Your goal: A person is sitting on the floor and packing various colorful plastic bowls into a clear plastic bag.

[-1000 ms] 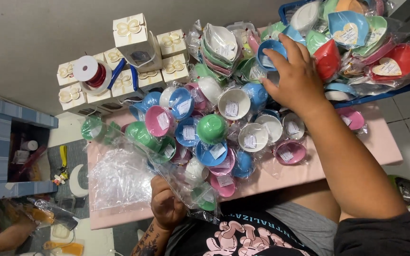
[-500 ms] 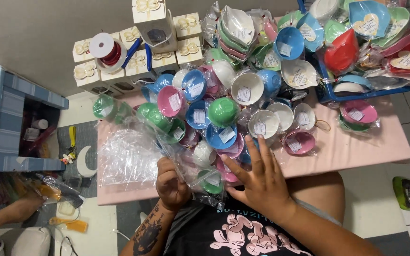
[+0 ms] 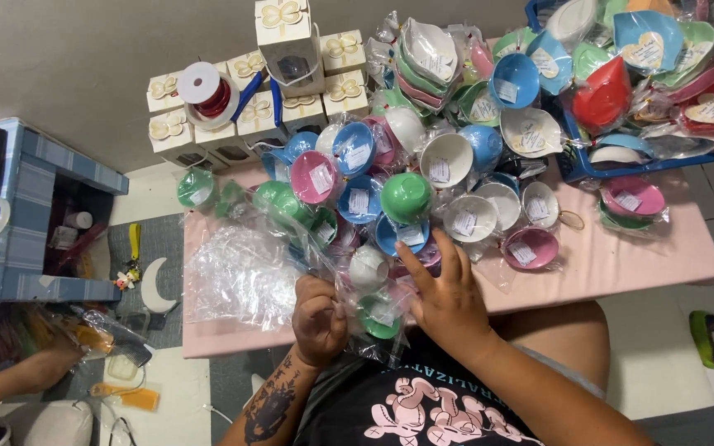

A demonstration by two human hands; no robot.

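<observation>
From my head camera, my left hand (image 3: 318, 318) is closed in a fist around a clear plastic bag (image 3: 373, 330) holding a green bowl (image 3: 378, 316) at the pink table's (image 3: 621, 264) near edge. My right hand (image 3: 448, 297) lies spread, fingers apart, on that wrapped bundle.

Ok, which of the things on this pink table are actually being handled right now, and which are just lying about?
In hand:
- left hand, closed on a clear plastic bag
- right hand, fingers spread on that bag
- small green bowl inside it

Lying about:
- heap of wrapped coloured bowls
- spool of red ribbon
- cream gift boxes
- loose clear bags
- blue crate
</observation>
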